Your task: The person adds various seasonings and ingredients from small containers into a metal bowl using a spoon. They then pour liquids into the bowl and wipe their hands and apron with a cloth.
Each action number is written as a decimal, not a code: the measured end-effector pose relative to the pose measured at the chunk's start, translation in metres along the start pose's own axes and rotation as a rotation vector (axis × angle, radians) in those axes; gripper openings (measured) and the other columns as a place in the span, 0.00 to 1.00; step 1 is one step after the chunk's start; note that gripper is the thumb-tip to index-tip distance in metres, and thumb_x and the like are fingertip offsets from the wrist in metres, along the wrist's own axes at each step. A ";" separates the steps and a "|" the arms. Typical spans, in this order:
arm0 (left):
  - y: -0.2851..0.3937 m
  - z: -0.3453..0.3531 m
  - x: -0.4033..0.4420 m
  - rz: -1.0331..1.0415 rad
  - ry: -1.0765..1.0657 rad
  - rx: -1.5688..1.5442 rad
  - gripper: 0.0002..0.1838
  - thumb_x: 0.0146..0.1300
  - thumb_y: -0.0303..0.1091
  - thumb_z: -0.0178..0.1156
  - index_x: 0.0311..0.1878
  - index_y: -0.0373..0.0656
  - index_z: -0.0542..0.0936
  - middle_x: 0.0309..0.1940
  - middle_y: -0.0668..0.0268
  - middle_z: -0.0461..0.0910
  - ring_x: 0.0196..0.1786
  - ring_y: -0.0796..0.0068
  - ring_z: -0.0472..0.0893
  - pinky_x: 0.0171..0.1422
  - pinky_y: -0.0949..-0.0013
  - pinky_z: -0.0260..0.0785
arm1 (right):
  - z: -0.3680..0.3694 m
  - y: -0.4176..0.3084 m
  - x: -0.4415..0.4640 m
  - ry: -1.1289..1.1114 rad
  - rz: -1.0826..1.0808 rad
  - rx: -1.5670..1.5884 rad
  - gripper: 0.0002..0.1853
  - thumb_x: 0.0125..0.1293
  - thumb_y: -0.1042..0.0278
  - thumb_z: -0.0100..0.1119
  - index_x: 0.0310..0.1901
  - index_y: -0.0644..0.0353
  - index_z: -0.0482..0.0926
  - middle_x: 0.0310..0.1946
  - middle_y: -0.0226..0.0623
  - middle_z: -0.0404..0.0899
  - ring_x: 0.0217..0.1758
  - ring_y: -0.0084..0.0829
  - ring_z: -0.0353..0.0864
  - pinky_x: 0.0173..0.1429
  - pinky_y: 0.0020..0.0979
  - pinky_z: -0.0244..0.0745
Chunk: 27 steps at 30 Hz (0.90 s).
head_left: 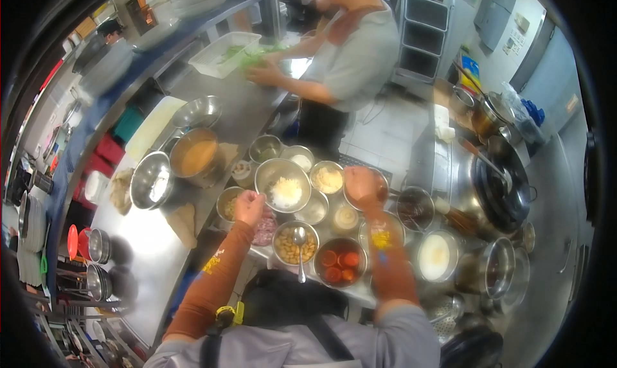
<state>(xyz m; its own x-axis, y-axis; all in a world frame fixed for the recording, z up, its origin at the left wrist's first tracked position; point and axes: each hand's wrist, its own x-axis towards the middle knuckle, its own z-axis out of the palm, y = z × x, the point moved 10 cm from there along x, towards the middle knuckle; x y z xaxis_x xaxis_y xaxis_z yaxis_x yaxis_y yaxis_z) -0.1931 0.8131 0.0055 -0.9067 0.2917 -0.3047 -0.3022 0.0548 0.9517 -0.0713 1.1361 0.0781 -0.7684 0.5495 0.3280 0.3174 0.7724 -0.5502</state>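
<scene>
My left hand (249, 207) is closed, fingertips pinched together, at the left rim of a steel bowl (262, 181) holding white and pale yellow food (286, 192); anything in the pinch is too small to make out. My right hand (362, 184) reaches over another steel bowl (384, 189) at the right; its fingers are hidden. Between the hands sits a small bowl of chopped pale food (327, 179). Nearer my body are a bowl of nuts (290, 244) with a spoon (300, 238) and a bowl of red liquid (340, 263). Raw meat (265, 229) lies beside my left wrist.
Across the counter (212, 88), a co-worker (360, 53) handles green leaves beside a white tray (205, 59). A pot of orange liquid (194, 154) and an empty steel bowl (152, 180) stand left. A wok (501, 185) and pots (487, 265) are right.
</scene>
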 end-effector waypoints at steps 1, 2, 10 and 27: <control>0.001 -0.002 0.000 0.012 0.013 0.011 0.09 0.62 0.31 0.60 0.31 0.40 0.71 0.24 0.62 0.76 0.22 0.68 0.80 0.25 0.65 0.79 | 0.018 0.008 0.003 -0.025 -0.045 -0.017 0.20 0.65 0.55 0.50 0.27 0.64 0.81 0.29 0.54 0.80 0.34 0.56 0.80 0.43 0.51 0.74; 0.001 -0.002 0.000 0.002 0.002 0.002 0.08 0.62 0.31 0.60 0.32 0.40 0.70 0.26 0.62 0.76 0.22 0.69 0.80 0.25 0.66 0.78 | 0.026 0.010 0.004 -0.034 -0.044 -0.005 0.20 0.65 0.55 0.50 0.27 0.64 0.81 0.28 0.54 0.80 0.34 0.56 0.80 0.43 0.51 0.74; 0.001 -0.009 -0.004 -0.002 0.026 -0.008 0.08 0.62 0.31 0.59 0.33 0.41 0.69 0.26 0.62 0.76 0.23 0.70 0.80 0.23 0.67 0.77 | 0.042 0.015 -0.003 -0.076 0.022 0.018 0.20 0.65 0.54 0.50 0.27 0.63 0.81 0.28 0.55 0.80 0.35 0.57 0.80 0.43 0.51 0.75; 0.005 -0.009 -0.006 0.011 0.050 -0.007 0.07 0.61 0.30 0.60 0.32 0.40 0.72 0.25 0.64 0.75 0.23 0.73 0.78 0.24 0.68 0.77 | 0.038 0.051 -0.011 -0.053 0.327 0.362 0.16 0.63 0.58 0.56 0.31 0.66 0.81 0.24 0.50 0.81 0.24 0.43 0.80 0.31 0.40 0.75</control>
<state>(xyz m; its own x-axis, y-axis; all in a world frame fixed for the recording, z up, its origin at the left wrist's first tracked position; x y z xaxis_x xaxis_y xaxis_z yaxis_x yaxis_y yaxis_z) -0.1923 0.8028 0.0115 -0.9236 0.2441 -0.2955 -0.2935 0.0452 0.9549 -0.0682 1.1571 0.0173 -0.6913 0.7201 0.0590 0.3404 0.3966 -0.8525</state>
